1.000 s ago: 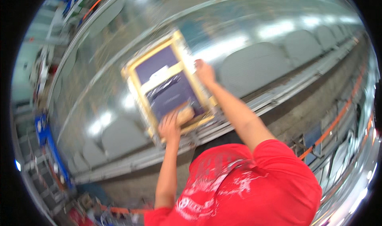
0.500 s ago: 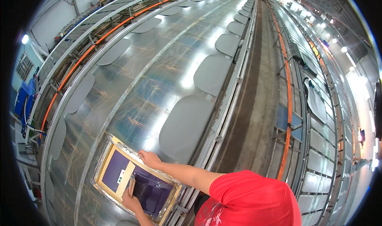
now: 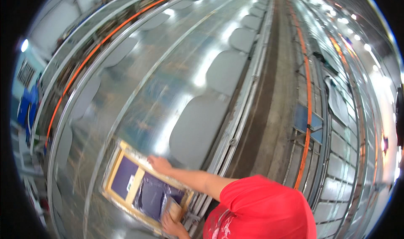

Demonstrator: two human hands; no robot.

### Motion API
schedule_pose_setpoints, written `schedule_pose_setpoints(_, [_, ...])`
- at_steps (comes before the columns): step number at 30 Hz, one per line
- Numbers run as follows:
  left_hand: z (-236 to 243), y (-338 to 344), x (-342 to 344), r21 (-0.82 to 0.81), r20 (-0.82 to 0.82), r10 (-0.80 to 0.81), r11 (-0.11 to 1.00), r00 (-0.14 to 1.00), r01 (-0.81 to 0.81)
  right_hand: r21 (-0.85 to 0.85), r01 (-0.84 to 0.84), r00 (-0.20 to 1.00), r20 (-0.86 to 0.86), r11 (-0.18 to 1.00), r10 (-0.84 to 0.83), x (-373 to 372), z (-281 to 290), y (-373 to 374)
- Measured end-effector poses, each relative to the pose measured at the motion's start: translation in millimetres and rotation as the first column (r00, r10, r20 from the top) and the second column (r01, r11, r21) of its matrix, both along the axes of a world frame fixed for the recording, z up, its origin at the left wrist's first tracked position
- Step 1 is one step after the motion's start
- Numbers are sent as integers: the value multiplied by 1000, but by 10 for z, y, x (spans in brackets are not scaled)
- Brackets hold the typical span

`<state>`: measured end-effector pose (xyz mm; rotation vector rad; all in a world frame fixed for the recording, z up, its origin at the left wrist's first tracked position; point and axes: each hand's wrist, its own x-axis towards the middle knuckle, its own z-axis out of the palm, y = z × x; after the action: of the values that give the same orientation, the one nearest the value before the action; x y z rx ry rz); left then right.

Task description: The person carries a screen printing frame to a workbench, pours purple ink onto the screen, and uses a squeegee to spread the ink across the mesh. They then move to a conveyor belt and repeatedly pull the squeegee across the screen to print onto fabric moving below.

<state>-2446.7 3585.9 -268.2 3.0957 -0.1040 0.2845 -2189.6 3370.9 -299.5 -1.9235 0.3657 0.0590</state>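
A screen printing frame [image 3: 114, 171], yellowish with a purple mesh, lies flat on the long table at the lower left. A crossbar [image 3: 136, 185] divides the mesh, and dark, glossy ink [image 3: 149, 194] covers part of the section right of it. My left hand [image 3: 171, 228] is closed round a squeegee [image 3: 171, 208] with a light wooden handle, at the right end of the inked section. At the frame's upper edge my right hand [image 3: 159, 165] grips the rim, its fingers somewhat blurred.
Rounded grey panels [image 3: 198, 127] lie in rows along both sides of the glossy table [image 3: 147, 112]. A metal rail [image 3: 235, 133] runs down its right edge, beside a walkway [image 3: 261, 125]. An orange strip [image 3: 306, 112] and further racks stand to the right.
My left hand has drawn the squeegee from beside the crossbar to the right end of the inked section. My right hand stays at the frame's rim. The view has shifted slightly.
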Motion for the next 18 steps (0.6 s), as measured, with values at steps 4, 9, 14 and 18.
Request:
schedule_pose_setpoints(4, [264,60,1107,-264,-128,83,958,988,-115,-165,-73,997,15,984,77,48,-422,-183])
schedule_pose_setpoints(9, [356,106,1681,-144,-71,26,989,997,-36,-103,-54,983,167,993,71,25,-29,-260])
schedule_pose_setpoints(14, [0,-116,775,-88,61,13,996,998,-8,-116,-13,982,184,993,34,63,-47,-198])
schedule_pose_setpoints(18, [61,-168,630,-184,66,2,983,998,10,-183,-8,986,161,983,38,60,-61,-224])
